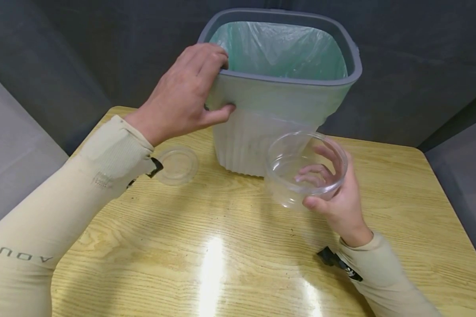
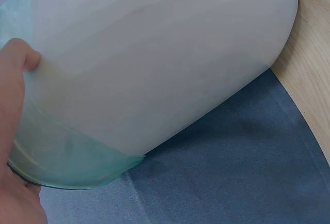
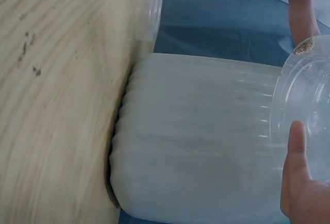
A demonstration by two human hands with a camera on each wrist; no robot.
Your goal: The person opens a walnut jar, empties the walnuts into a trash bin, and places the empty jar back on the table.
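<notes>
Left hand [image 1: 182, 94] clamped on the near-left corner of the pale grey ribbed plastic bin [image 1: 262, 127], fingers hooked over its dark grey rim, thumb pressed on the outer wall. Right hand [image 1: 335, 200] curled round a clear round plastic container [image 1: 305, 169], held just in front of the bin's near wall, mouth tipped toward the camera, above the yellow wood-grain surface [image 1: 238, 246]. Clear round plastic lid [image 1: 177, 165] lying flat to the left of the bin's foot, close by the left sleeve.

Likely trouble: bin perched near the far edge of the surface, so a hard pull at the rim could tip or slide it. Thin green bag liner [image 1: 281, 50] could slip off under the hooked fingers. Slick container walls, so a loose hold risks a drop; crumbs seen on its rim from the right wrist could scatter. A sleeve sweep could knock the lid away.
</notes>
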